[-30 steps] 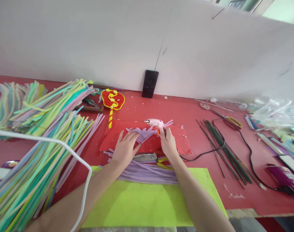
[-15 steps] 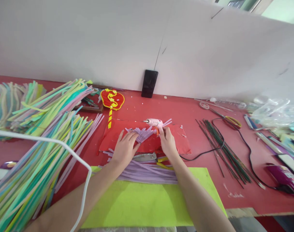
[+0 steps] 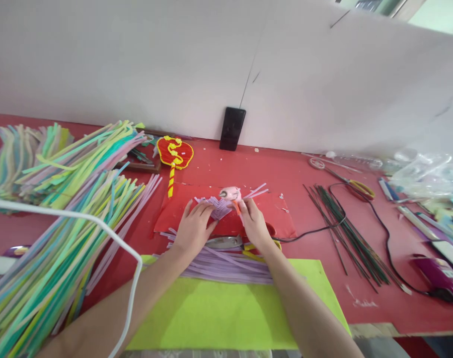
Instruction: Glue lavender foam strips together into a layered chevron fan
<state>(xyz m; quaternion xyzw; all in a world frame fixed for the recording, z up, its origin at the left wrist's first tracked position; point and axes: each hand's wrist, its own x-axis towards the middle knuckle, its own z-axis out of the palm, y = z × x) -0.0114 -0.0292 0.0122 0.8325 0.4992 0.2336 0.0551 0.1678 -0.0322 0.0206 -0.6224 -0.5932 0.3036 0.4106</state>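
On a red mat lies a woven chevron piece of lilac pipe cleaners. My left hand is spread flat over its left edge, fingertips touching it. In my right hand is a pink glue gun, its nozzle pointing left over the piece. The fingers are wrapped round the handle, which they partly hide. Loose lilac pipe cleaners lie just below the mat, with yellow-handled pliers on top of them.
Bundles of pastel pipe cleaners fill the left, crossed by a white cable. A red-and-yellow fan shape and a phone stand behind. Dark green stems, scissors and a black cord lie right. A lime sheet is in front.
My right hand has moved slightly left and turned the glue gun so its nozzle points more toward me and lower, over the woven piece. The left hand stays in place.
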